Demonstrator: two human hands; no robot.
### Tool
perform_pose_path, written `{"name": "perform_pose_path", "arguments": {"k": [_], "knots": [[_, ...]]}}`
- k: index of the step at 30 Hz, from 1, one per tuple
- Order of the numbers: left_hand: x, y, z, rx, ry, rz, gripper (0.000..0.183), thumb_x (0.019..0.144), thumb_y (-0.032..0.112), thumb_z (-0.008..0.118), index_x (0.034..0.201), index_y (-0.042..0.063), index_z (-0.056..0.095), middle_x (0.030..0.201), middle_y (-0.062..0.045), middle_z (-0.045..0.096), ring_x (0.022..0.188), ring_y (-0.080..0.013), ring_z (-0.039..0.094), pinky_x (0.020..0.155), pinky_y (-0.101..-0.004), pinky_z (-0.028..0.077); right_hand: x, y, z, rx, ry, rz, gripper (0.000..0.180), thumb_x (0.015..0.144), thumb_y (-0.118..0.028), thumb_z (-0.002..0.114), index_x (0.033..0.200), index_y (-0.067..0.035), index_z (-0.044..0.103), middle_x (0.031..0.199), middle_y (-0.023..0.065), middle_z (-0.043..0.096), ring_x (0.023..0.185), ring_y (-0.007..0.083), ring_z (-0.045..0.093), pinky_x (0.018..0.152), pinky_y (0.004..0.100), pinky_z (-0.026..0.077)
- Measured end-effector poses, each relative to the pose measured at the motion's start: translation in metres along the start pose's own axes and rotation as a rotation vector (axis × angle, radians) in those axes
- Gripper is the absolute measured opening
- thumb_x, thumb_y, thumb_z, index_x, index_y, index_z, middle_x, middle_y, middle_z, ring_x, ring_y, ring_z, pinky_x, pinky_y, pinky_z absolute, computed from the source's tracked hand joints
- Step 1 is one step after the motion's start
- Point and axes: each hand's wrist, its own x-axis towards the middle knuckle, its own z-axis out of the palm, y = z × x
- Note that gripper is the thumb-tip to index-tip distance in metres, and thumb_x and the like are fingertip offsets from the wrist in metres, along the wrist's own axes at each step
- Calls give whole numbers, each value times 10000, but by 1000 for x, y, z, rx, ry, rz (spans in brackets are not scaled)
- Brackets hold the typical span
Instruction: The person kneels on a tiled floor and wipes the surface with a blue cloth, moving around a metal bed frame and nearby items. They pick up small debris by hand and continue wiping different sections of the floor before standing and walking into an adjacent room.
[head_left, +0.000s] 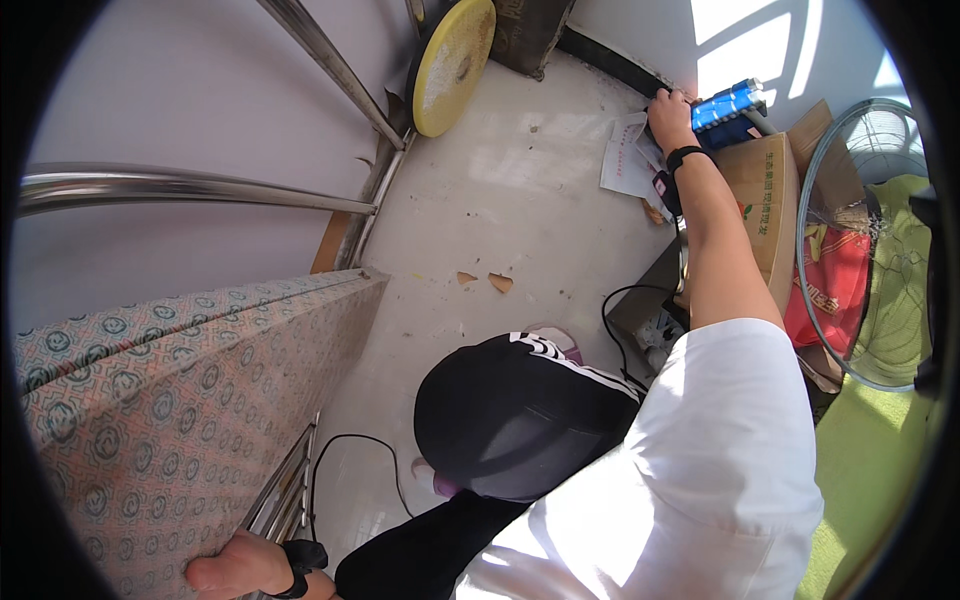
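Observation:
My right hand (670, 118) reaches down to the floor beside the wall, at the far end of a cardboard carton (765, 217). Its fingertips are hidden, so a grip cannot be told. Printed paper sheets (624, 156) lie just left of that hand, partly beneath the wrist. To its right a shiny blue ribbed object (726, 105) sits close by, above a dark blue item. At the lower left my left hand (241, 564) touches the edge of a patterned mattress (180, 405), thumb showing, other fingers out of sight. Both wrists wear black straps.
A yellow-topped round disc (454, 67) leans by metal tube rails (210, 184). Right of me stand a round wire fan guard (804, 225), a red bag (832, 289) and green matting (862, 457). Black cables (352, 439) cross the floor. Brown scraps (500, 283) lie ahead of my knee.

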Motion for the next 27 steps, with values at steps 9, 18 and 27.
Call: {"name": "perform_pose_path", "arguments": {"k": [9, 18, 27], "knots": [[-8, -26, -15, 321, -232, 433, 236, 1064, 203, 424, 1015, -26, 458, 946, -150, 452, 825, -344, 407, 803, -502, 379, 0, 41, 10, 130, -76, 23, 224, 911, -193, 539, 989, -127, 738, 1090, 110, 650, 1081, 342, 612, 960, 464, 492], [0, -2, -7, 280, -134, 385, 362, 1026, 250, 509, 1099, -104, 483, 1008, -234, 508, 861, -423, 484, 758, -556, 403, 49, -50, -112, 580, 452, 111, 421, 778, -46, 675, 1173, -188, 652, 1225, 95, 578, 1074, 347, 580, 852, 422, 551], [10, -3, -13, 785, -6, 693, 419, 1075, 348, 400, 999, -50, 504, 953, -193, 504, 771, -354, 486, 726, -510, 407, 76, -48, -60, 459, 228, 168, 339, 878, -78, 592, 1211, -127, 634, 1197, 111, 569, 1061, 396, 590, 806, 454, 579]]}}
